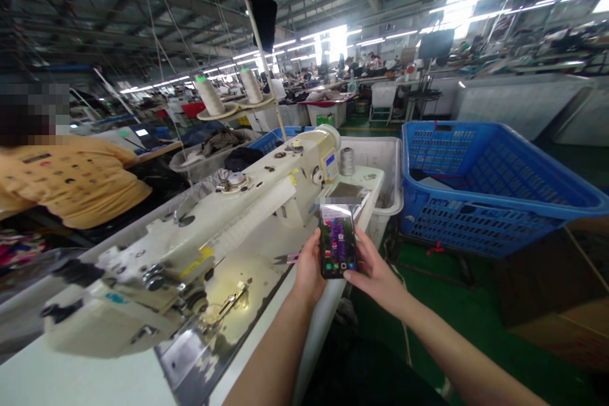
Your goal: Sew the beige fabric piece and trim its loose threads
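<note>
A smartphone [337, 241] with its screen lit and app icons showing is held upright over the front edge of the sewing table. My left hand [310, 269] wraps its left side, and my right hand [373, 266] grips its right side with the thumb at the lower corner. Just left of my left hand, a pair of thread snips [287, 259] lies on the machine bed. The white industrial sewing machine [257, 193] stretches away to the left, its needle area lit. Behind the phone stands a grey thread spool [347, 162].
On the right stands a blue plastic basket [485, 203], with a white bin [394, 171] beside it. Two thread cones [209, 96] sit on a stand above the machine. A person in a yellow shirt [71, 181] sits at the left. A cardboard box [561, 336] is at lower right.
</note>
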Action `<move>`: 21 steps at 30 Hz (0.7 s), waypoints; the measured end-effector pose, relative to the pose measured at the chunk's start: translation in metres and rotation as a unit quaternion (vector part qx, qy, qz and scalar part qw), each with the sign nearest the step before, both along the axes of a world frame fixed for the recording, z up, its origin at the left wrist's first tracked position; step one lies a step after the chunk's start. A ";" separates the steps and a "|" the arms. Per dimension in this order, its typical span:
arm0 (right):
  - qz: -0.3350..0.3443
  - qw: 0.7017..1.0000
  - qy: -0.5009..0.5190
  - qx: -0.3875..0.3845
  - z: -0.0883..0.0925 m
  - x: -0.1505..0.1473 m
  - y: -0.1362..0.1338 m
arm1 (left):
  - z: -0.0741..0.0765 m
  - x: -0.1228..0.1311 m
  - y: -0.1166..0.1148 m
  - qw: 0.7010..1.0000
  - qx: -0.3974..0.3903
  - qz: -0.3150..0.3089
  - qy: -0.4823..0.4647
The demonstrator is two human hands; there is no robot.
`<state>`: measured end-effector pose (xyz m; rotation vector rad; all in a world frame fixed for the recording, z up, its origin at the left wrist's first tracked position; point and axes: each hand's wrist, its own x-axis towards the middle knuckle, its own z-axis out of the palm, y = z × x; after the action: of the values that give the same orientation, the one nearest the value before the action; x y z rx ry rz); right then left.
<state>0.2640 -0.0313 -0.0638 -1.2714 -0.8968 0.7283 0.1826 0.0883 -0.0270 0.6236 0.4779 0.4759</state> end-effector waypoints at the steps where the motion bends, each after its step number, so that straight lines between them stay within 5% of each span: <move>1: -0.002 1.000 -0.008 0.000 0.000 -0.001 -0.001 | -0.001 0.000 0.000 1.000 -0.003 -0.003 -0.002; 11: -0.117 0.966 -0.222 -0.060 -0.005 -0.010 -0.006 | 0.011 -0.002 -0.001 0.999 0.016 0.020 0.032; 21: -0.124 0.973 -0.191 -0.028 0.011 -0.016 0.004 | 0.019 -0.011 0.006 0.992 0.054 0.021 0.108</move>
<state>0.2481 -0.0273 -0.0525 -1.5722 -1.0051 0.3160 0.1721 0.0939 -0.0077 0.7751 0.6745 0.4783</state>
